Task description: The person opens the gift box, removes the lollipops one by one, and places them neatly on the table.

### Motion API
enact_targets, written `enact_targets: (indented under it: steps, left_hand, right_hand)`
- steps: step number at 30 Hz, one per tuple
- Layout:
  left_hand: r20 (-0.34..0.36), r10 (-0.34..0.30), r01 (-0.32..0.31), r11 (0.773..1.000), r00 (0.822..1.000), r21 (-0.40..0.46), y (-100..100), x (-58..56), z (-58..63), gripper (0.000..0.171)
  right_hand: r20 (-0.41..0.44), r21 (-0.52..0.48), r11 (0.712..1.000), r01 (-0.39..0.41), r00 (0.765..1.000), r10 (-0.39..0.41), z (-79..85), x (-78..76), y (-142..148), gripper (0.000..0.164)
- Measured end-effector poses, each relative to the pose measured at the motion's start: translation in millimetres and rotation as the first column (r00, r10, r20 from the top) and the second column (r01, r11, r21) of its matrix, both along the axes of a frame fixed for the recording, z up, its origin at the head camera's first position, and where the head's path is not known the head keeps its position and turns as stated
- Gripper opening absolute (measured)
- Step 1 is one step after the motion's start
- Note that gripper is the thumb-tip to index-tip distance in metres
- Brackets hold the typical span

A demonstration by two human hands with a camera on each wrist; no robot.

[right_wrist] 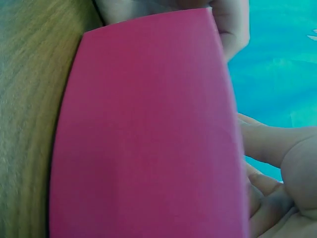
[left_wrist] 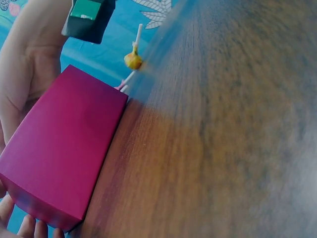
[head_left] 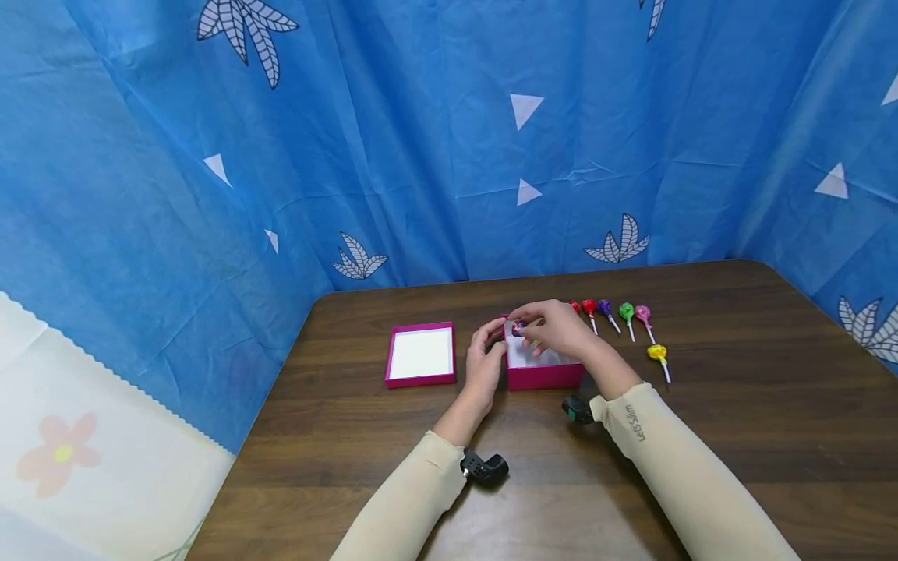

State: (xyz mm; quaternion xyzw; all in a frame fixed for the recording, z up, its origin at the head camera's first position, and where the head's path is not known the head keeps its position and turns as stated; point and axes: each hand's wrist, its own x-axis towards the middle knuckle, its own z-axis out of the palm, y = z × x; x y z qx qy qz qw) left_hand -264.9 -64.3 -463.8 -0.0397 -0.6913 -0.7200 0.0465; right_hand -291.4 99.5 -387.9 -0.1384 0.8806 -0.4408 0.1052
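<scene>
A magenta box (head_left: 545, 378) with a white inside stands uncovered on the table. My left hand (head_left: 484, 362) holds the box at its left side, fingers curved against the wall. In the left wrist view, the fingertips (left_wrist: 27, 227) show at the box's lower end. My right hand (head_left: 557, 327) reaches in over the box from the right. It pinches a dark-wrapped lollipop (head_left: 518, 327) at the box's far left corner between thumb and fingers. In the right wrist view, the box wall (right_wrist: 148, 124) hides the lollipop and part of the right hand (right_wrist: 302, 173).
The magenta lid (head_left: 421, 382) lies left of the box, white inside up. Right of the box lie red (head_left: 588, 306), purple (head_left: 606, 308), green (head_left: 627, 311) and pink (head_left: 642, 313) lollipops in a row. A yellow lollipop (head_left: 657, 353) lies nearer. A blue curtain (head_left: 435, 156) hangs behind the table (head_left: 337, 436).
</scene>
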Motion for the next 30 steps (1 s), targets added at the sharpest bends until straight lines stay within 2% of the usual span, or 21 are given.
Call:
enact_targets:
  steps: [7,17,22,30]
  left_hand:
    - [0.005,0.003,-0.003,1.0,1.0,-0.009,0,-0.5,1.0,0.041]
    - [0.024,0.008,-0.007,1.0,1.0,-0.017,1,0.0,-1.9,0.041]
    - [0.023,0.01,-0.009,1.0,1.0,-0.022,1,0.5,-1.8,0.042]
    - [0.01,0.022,-0.022,1.0,1.0,-0.007,2,0.4,-0.9,0.042]
  right_hand:
    - [-0.065,-0.019,0.999,0.048,0.997,-0.05,11.5,6.3,11,0.038]
    - [-0.095,-0.019,0.994,0.111,0.989,-0.113,22.0,13.9,31,0.037]
    - [-0.116,0.014,0.988,0.153,0.982,-0.15,22.8,16.5,46,0.038]
    - [-0.214,0.065,0.982,0.175,0.964,-0.157,20.5,21.3,75,0.036]
